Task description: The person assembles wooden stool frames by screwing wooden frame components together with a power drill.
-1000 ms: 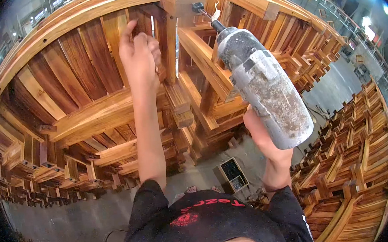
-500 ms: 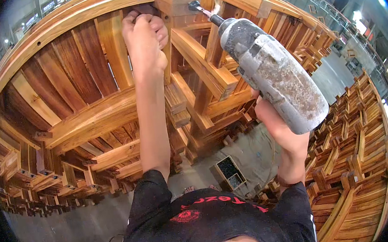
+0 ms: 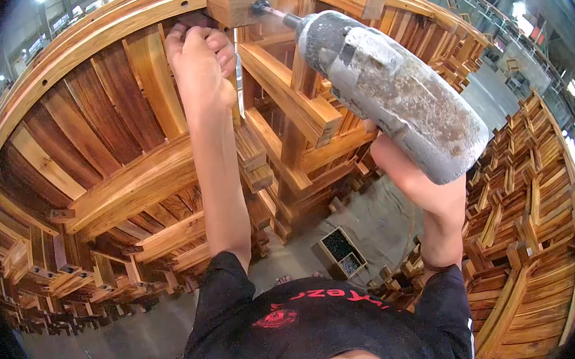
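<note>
My right hand [image 3: 414,179] grips a scuffed grey impact driver [image 3: 396,88], pointed up and to the left. Its bit meets a dark round bolt head [image 3: 261,7] on the side of a pale wooden block [image 3: 238,2]. Just left of that block, my left hand [image 3: 201,67] is closed with its fingers curled, under a curved wooden rail [image 3: 104,41]. Whatever its fingers hold is hidden. Below the rail run brown wooden slats [image 3: 96,104], part of the same wooden furniture.
A small wooden box [image 3: 339,251] of dark hardware stands on the floor near my feet. More slatted wooden furniture [image 3: 515,282] is stacked on the right. Short wooden pieces [image 3: 255,162] and crossbars [image 3: 144,185] jut out below my left forearm.
The driver and my right hand have shifted slightly left and up in view. My left hand and the furniture have also drifted left. The driver's bit stays at the bolt head.
</note>
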{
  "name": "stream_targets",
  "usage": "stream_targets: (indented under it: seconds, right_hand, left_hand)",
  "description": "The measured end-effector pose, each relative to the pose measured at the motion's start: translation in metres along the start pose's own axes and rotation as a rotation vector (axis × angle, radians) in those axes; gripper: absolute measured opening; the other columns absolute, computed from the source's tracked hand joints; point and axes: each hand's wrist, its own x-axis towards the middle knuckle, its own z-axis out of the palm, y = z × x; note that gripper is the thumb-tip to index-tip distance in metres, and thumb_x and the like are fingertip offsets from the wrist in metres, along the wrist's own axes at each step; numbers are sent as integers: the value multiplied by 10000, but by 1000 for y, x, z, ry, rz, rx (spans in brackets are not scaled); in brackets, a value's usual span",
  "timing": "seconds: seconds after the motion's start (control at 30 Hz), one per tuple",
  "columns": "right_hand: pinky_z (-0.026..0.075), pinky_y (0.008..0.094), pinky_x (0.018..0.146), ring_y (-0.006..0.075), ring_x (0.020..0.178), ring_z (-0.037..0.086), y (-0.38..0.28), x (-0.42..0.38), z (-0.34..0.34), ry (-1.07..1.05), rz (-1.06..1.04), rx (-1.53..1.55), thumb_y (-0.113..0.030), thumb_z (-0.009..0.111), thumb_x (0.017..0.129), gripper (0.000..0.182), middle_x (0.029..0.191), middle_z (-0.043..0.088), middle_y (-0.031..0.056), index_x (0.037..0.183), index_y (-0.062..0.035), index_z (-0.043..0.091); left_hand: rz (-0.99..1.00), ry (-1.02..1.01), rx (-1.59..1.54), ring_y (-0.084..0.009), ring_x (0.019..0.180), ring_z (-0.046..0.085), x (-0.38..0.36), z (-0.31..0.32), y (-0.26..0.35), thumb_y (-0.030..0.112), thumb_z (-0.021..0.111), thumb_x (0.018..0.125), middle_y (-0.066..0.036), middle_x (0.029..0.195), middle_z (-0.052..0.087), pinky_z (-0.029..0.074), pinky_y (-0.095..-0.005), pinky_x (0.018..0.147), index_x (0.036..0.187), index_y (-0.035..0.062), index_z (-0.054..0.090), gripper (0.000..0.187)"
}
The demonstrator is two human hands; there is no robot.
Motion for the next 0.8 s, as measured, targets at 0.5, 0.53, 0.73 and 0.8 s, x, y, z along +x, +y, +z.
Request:
stream_targets:
  seconds: [0.5,0.53,0.73,0.8]
  right_hand:
    - [478,274,655,126,730,609,-10,17,4,-35,-73,247,-32,686,693,227,824,662,31,915,-23,639]
    - [477,272,652,123,728,607,-9,16,4,-38,-60,250,-32,686,694,229,822,660,31,918,-23,639]
    - [469,265,643,108,722,592,-7,19,5,-30,-123,240,-27,680,700,242,826,651,32,938,-15,635]
    - [469,267,647,108,725,589,-5,18,5,-34,-87,245,-27,683,695,252,833,651,31,941,-15,633]
  left_hand:
    - [-18,-102,-6,-87,416,300,3,-13,2,-12,355,855,20,566,312,208,-219,333,986,138,321,203]
    - [-20,-111,-6,-87,417,301,3,-14,2,-9,358,861,21,569,314,208,-219,333,1008,140,320,213]
    - [13,-115,-9,-73,462,324,-8,-20,-5,66,376,887,15,596,352,233,-205,375,1317,30,276,442]
    - [-64,-106,-39,-67,454,319,-24,-29,-12,96,405,897,31,586,347,235,-207,375,1242,38,354,353]
